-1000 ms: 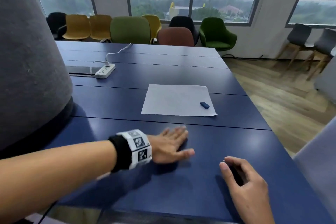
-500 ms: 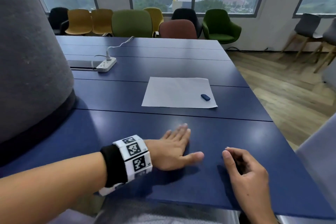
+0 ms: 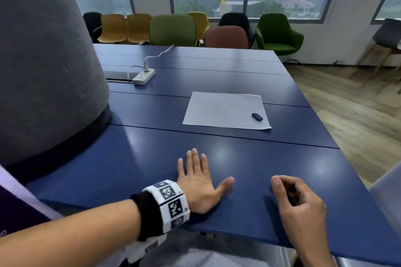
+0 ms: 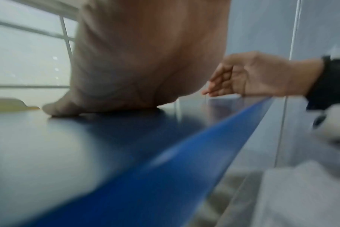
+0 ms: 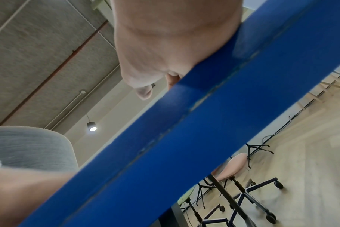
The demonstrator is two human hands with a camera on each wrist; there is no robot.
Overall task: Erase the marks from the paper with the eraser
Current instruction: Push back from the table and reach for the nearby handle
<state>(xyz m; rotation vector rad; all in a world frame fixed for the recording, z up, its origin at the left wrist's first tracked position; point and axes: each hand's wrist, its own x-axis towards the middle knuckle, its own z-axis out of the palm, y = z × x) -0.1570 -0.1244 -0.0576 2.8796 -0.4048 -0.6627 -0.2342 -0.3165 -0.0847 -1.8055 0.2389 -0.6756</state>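
On the near edge of the dark blue tabletop (image 3: 130, 158), the left hand (image 3: 199, 186) stays pressed flat with fingers spread, as it was a second ago; further right, the right hand (image 3: 299, 201) remains loosely curled, holding nothing. Only the viewpoint has shifted. Beyond them the white paper sheet (image 3: 223, 110) carries the small dark blue eraser (image 3: 257, 117) near its right corner, untouched, so erasing seems not yet begun.

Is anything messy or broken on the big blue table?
Nothing looks broken or spilled. The paper lies flat on the table, with the eraser resting on its right side. Both hands, left and right, hold nothing.
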